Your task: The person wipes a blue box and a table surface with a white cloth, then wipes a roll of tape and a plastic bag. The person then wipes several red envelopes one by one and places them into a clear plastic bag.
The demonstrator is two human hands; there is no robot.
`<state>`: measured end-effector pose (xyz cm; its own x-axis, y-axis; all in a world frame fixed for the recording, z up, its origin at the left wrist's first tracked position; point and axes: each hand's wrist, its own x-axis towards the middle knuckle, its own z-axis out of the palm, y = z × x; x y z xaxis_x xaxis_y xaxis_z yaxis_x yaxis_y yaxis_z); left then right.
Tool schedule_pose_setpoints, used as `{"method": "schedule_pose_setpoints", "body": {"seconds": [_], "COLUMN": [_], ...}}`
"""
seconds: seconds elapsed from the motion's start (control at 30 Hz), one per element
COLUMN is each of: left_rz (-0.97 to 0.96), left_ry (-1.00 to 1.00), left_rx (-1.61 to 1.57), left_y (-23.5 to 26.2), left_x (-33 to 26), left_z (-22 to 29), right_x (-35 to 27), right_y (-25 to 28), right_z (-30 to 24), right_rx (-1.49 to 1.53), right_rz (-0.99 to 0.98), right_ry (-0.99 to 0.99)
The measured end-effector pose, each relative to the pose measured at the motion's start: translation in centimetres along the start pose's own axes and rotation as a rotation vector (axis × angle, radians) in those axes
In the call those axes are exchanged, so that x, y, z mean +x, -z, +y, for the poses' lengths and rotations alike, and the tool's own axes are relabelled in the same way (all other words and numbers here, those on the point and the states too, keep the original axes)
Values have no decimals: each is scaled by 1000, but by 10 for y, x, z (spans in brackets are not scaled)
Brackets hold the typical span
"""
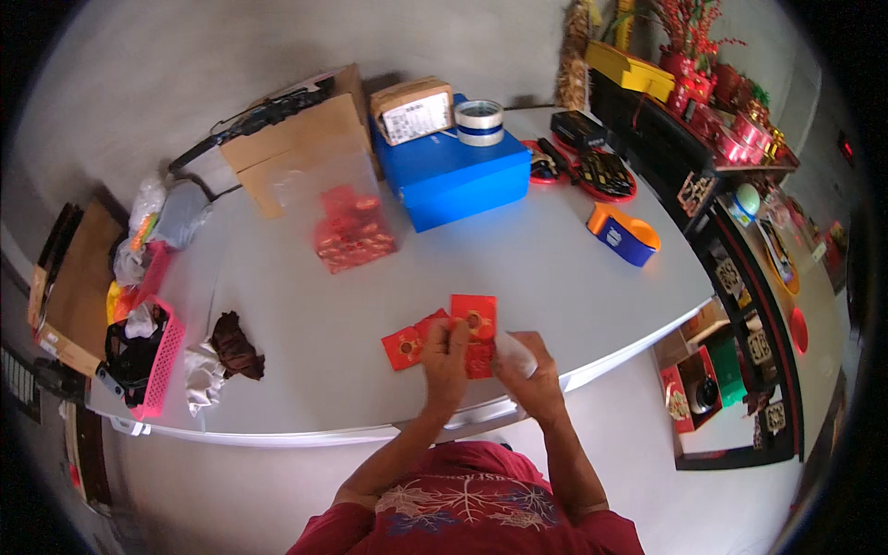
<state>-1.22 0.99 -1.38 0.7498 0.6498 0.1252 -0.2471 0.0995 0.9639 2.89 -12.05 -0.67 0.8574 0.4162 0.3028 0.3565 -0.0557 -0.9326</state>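
My left hand [446, 363] and my right hand [527, 373] meet over the near edge of the white table [305, 314]. Between them they pinch a small red envelope [478, 359] with gold print. My right hand also grips a clear plastic sleeve [514, 352]. Just beyond my fingers, two more red envelopes lie on the table: one upright [474, 314], one to the left [405, 344].
A clear bag of red packets [353, 229] stands mid-table, a blue box [451, 171] with a tape roll [479, 121] behind it. An orange and blue tape dispenser [623, 233] sits right. A pink basket [159, 356] and dark cloth [235, 346] lie left. Cardboard boxes [296, 139] stand at the back.
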Motion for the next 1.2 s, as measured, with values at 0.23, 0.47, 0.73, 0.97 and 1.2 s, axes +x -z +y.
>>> {"method": "schedule_pose_setpoints", "body": {"seconds": [0.23,0.47,0.73,0.97,1.2], "left_rz": [-94,-312,165,100,-26], "left_ry": [129,62,-592,-759,-642], "left_rx": [-185,26,373,447,576], "left_y": [-13,23,91,121,139], "left_x": [-4,13,119,219,267], "left_z": [37,66,195,244,223], "right_x": [1,10,7,8,5], "right_y": [-11,8,1,-10,-8], "right_z": [-11,-26,26,31,29], "right_rx": [411,459,64,-229,-259], "right_rz": [-32,-29,102,63,56], "right_ry": [-190,-216,-60,213,231]}}
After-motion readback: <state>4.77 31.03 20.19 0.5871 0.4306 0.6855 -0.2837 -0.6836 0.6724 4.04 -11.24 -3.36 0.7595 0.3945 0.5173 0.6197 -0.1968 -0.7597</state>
